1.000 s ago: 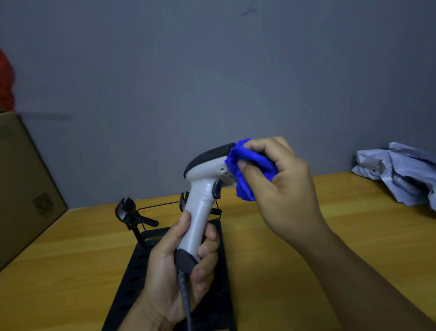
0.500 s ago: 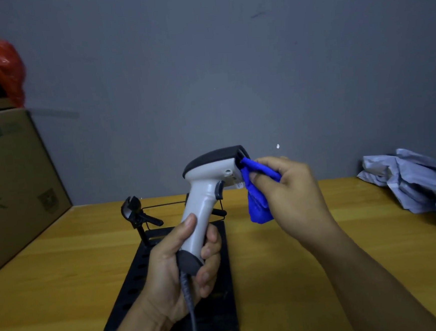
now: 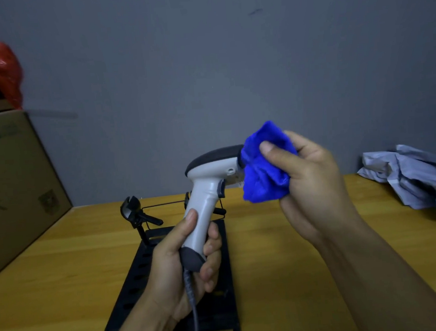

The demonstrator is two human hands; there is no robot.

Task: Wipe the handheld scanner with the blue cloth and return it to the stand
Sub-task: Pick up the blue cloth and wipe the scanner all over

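Head view: left hand [image 3: 182,262] grips white-grey plastic pistol-shaped scanner [image 3: 208,189] upright above black perforated metal stand [image 3: 142,275]; right hand [image 3: 312,184] clenches bunched blue cloth [image 3: 264,167] against scanner's nose, rightward. Stand lies directly below; left hand nearer.

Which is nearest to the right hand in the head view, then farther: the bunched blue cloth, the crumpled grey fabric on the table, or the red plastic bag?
Measured from the right hand:
1. Bunched blue cloth: in its grasp, pressed on the scanner's front.
2. Crumpled grey fabric: on the table at the far right.
3. Red plastic bag: atop the boxes at the upper left.
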